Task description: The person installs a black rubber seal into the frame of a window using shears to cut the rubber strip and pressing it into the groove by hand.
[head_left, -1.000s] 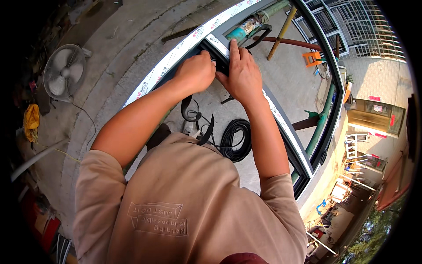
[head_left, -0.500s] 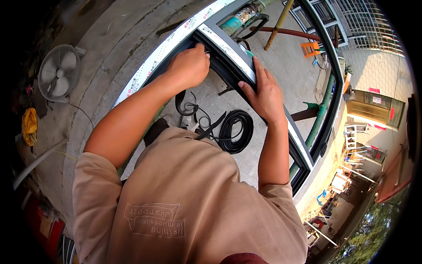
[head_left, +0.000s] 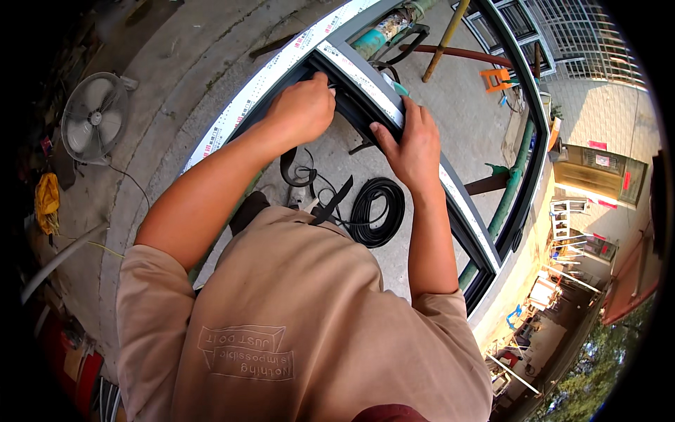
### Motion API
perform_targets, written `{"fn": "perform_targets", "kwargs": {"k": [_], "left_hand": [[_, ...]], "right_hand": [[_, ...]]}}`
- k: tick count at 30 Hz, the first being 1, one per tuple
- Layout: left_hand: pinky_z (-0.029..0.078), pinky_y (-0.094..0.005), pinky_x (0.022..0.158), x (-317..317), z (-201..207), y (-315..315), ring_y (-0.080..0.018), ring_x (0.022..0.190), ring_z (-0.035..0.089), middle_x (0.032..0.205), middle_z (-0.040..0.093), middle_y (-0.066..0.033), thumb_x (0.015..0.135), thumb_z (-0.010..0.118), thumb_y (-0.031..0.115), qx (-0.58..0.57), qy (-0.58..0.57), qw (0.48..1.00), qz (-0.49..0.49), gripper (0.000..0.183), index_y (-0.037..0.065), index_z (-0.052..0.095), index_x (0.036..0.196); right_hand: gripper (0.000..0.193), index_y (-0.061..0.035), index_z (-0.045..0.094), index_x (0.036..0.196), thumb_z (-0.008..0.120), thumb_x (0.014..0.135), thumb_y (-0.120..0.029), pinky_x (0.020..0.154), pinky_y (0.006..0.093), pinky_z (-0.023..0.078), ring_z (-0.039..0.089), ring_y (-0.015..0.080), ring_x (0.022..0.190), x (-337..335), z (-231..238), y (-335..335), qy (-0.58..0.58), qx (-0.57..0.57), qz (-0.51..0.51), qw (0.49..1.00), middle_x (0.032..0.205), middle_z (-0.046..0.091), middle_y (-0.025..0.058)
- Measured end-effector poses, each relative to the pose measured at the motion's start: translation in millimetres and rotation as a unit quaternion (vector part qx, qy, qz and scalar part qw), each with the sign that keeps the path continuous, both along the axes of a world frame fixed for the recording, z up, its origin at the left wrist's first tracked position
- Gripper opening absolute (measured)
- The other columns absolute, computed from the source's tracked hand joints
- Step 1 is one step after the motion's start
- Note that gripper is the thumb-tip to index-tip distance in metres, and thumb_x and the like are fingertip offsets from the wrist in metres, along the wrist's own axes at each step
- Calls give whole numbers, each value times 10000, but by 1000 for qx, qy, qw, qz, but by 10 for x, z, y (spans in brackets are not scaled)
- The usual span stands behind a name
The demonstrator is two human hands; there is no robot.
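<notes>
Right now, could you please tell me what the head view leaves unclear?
Head view, left hand: fingertips mostly hidden by the hand itself; anything held is unclear.
Head view, right hand: palm hidden by its own back.
Head view, frame: far end cut off by upper edge.
Head view, clutter at right: too small to identify.

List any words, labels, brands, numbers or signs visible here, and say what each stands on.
White film on the grey frame: repeated red and dark print, not copied here.
Brown shirt: pale outlined lettering, upside down in view, not copied here.
Red paper pieces on the far building: any writing is too small to read.
</notes>
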State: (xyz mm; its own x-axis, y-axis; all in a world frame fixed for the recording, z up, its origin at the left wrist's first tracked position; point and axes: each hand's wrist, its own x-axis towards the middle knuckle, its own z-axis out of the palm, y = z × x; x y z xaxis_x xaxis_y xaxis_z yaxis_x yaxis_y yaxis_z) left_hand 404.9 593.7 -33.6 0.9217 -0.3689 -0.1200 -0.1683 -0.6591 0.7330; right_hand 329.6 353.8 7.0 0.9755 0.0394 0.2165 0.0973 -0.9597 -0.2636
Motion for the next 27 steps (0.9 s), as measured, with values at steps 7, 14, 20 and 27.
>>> {"fn": "perform_targets", "kwargs": {"k": [7,14,20,27], "left_hand": [[588,-658,911,20,-25,8,-567,1012,762,1033,779,-362,1144,543,252,2,-20,1000,4,331,-71,607,1174],[549,-666,938,19,-27,7,-575,1051,728,1056,761,-373,1155,532,267,2,-6,1000,4,352,-77,603,1177],[559,-652,909,8,-86,2,-558,1010,741,1052,765,-363,1162,529,291,9,-14,1000,13,380,-78,602,1215],[600,-485,745,-149,-74,68,-323,718,791,954,780,-235,1127,655,313,-20,22,998,54,488,-91,578,1391]], "right_hand": [[1172,-128,423,1758,1019,772,-342,1106,510,538,649,428,1306,198,52,316,-21,-65,98,993,1494,622,231],[971,-180,486,1734,926,890,-373,1011,498,596,693,413,1214,536,59,577,19,-101,101,990,1289,684,203],[861,-152,529,1703,872,933,-325,913,491,591,681,391,1097,536,10,558,-37,-93,111,989,1142,662,189],[840,-156,534,1700,856,945,-330,912,501,588,682,391,1108,537,-44,523,-47,-76,111,990,1170,670,185]]}}
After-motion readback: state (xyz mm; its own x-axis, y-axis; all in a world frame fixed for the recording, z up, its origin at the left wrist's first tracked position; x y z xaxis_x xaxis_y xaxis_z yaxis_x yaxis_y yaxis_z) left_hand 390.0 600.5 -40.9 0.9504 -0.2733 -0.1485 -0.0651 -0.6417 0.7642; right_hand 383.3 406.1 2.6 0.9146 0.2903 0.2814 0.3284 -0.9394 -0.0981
